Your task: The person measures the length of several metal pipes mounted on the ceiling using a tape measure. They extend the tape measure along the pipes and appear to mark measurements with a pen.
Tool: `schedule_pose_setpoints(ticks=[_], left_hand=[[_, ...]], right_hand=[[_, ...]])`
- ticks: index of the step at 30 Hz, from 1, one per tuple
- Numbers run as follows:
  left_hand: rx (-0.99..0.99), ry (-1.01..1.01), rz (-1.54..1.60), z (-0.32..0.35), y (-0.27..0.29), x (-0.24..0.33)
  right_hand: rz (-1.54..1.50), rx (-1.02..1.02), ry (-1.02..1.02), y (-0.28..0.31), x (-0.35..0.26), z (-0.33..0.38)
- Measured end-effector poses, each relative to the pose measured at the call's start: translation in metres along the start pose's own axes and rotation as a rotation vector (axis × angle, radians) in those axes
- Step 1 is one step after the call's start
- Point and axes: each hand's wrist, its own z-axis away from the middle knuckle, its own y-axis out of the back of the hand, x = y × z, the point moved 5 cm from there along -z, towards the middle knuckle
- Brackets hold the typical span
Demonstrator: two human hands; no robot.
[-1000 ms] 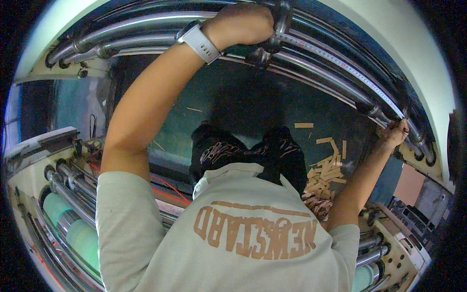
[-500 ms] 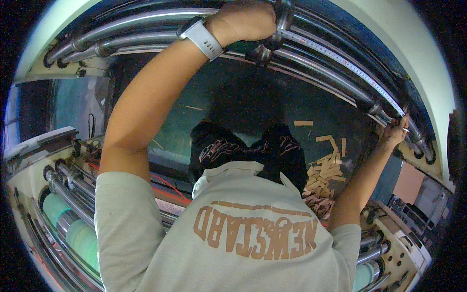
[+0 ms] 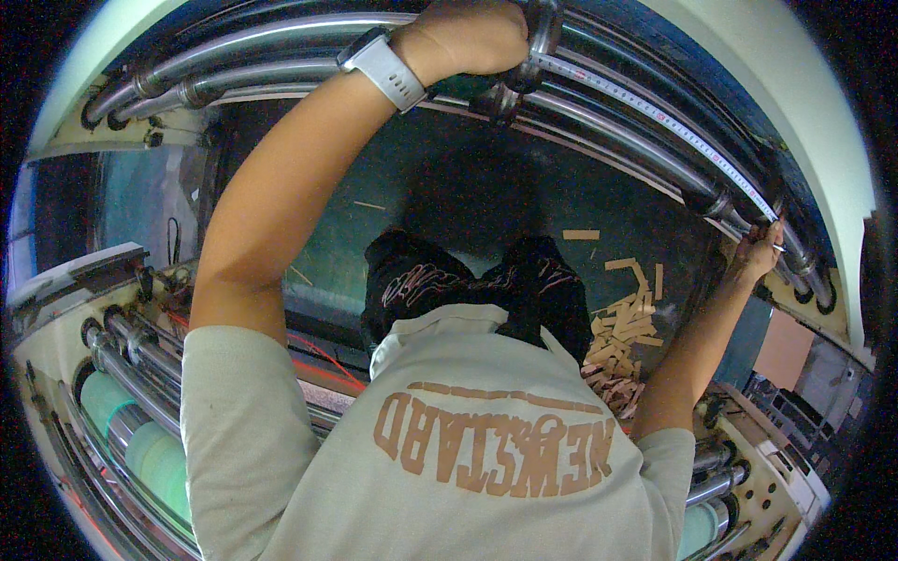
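A white tape measure blade (image 3: 660, 116) with black and red marks stretches along the metal rollers (image 3: 617, 136) at the upper right. My left hand (image 3: 475, 39) is closed at the blade's left end, against a dark collar (image 3: 544, 37) on a shaft; its fingertips are hidden. A pale watch (image 3: 383, 70) is on that wrist. At the far right, my right hand (image 3: 762, 248) pinches the other end of the blade beside a roller. A thin white stick-like piece (image 3: 778, 249) pokes out between its fingers; its kind cannot be made out.
Cream machine frames (image 3: 847, 234) curve around the rollers. Pale flat strips (image 3: 625, 327) lie heaped on the dark green floor (image 3: 449, 187) near my right leg. Behind me are more rollers with green sleeves (image 3: 154, 458), and a red cable (image 3: 323, 355).
Both hands stay in place with the tape stretched between them. The view has shifted very slightly.
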Motion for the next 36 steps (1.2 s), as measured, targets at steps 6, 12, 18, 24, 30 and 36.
schedule_pose_setpoints(ticks=[6, 12, 18, 24, 30, 36], left_hand=[[0.054, -0.048, -0.037, 0.003, 0.0, 0.0], [-0.008, -0.019, -0.003, -0.004, -0.007, -0.005], [0.02, -0.1, -0.073, -0.005, -0.009, -0.004], [-0.004, -0.018, 0.018, -0.002, -0.002, -0.003], [-0.03, 0.092, 0.085, -0.004, -0.002, -0.002], [-0.038, 0.101, 0.126, 0.001, 0.003, 0.0]], right_hand=[[-0.007, -0.015, 0.028, -0.014, -0.011, 0.013], [-0.072, 0.042, -0.008, -0.037, -0.026, 0.032], [-0.107, 0.029, 0.002, -0.036, -0.027, 0.031], [-0.143, 0.047, -0.01, -0.035, -0.023, 0.029], [-0.076, -0.032, -0.017, -0.013, -0.011, 0.011], [-0.093, 0.061, 0.004, -0.036, -0.027, 0.031]])
